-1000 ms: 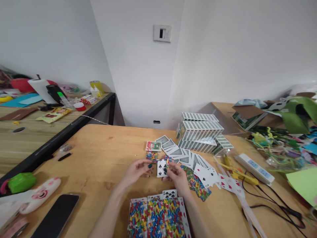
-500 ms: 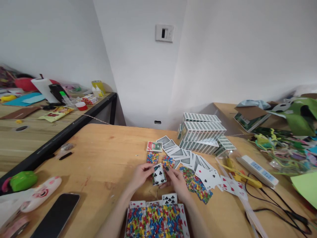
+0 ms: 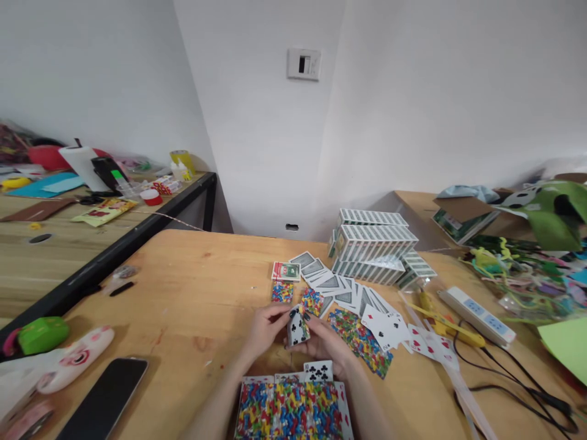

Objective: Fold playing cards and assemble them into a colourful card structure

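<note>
A clubs playing card (image 3: 297, 329) is held up between my two hands, its face toward me and a colourful patterned edge along its right side. My left hand (image 3: 266, 330) pinches its upper left part. From the right, my right hand (image 3: 324, 337) grips the other side, fingers curled behind. Below my hands lies a panel of cards covered in multicoloured pattern (image 3: 291, 410), with a ten of clubs (image 3: 318, 370) poking out at its top edge. Small patterned pieces (image 3: 282, 292) lie just beyond my hands, beside a card box (image 3: 286, 271).
Fanned cards (image 3: 343, 290) and a patterned sheet (image 3: 360, 342) spread to the right. Card boxes (image 3: 376, 244) are stacked behind. A glue gun (image 3: 454, 330), power strip (image 3: 479, 315) and cables lie at right; a phone (image 3: 105, 397) and squishy toy (image 3: 77, 360) at left.
The held card has turned between my hands, so more colourful pattern shows along its right side. My hands have shifted slightly right and down.
</note>
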`<move>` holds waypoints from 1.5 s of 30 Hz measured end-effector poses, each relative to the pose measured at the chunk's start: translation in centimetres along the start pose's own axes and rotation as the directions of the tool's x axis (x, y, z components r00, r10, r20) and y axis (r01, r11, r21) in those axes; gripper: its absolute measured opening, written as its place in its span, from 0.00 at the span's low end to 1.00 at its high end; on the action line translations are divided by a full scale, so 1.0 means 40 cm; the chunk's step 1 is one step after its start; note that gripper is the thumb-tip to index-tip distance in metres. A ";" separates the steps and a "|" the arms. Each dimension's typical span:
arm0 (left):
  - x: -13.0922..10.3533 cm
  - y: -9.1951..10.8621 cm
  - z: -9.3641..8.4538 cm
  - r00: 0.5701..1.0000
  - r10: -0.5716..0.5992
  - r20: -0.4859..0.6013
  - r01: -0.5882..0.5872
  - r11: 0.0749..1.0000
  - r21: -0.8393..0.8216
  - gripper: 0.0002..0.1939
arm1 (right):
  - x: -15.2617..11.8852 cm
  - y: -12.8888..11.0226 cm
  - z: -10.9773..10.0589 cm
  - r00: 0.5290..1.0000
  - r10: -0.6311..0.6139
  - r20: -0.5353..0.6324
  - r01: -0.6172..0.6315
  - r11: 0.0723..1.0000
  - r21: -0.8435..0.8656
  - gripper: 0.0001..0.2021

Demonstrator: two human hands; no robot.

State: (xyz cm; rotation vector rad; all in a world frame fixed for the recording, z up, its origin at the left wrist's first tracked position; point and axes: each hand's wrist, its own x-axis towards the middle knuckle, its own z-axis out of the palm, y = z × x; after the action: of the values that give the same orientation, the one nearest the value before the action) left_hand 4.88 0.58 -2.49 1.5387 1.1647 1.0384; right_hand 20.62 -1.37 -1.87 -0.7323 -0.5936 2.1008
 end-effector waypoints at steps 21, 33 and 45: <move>-0.017 -0.016 -0.009 0.943 0.087 -0.322 -0.016 0.976 0.218 0.09 | -0.017 -0.017 -0.030 0.991 -0.089 -0.103 0.083 0.995 -0.054 0.16; -0.030 0.005 -0.004 0.982 0.086 -0.168 -0.040 0.965 0.258 0.08 | -0.026 -0.026 -0.039 0.979 -0.173 -0.109 0.177 0.984 0.025 0.17; -0.034 0.036 0.002 0.979 0.117 0.164 -0.163 0.940 0.299 0.05 | 0.000 0.002 -0.024 0.963 -0.217 -0.160 0.218 0.976 -0.010 0.13</move>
State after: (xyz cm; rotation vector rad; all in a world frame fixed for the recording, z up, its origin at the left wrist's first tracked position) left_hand 4.99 -0.97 -1.24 1.9366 1.1708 0.8449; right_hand 21.25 -1.25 -2.62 -0.7863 -0.5513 1.8219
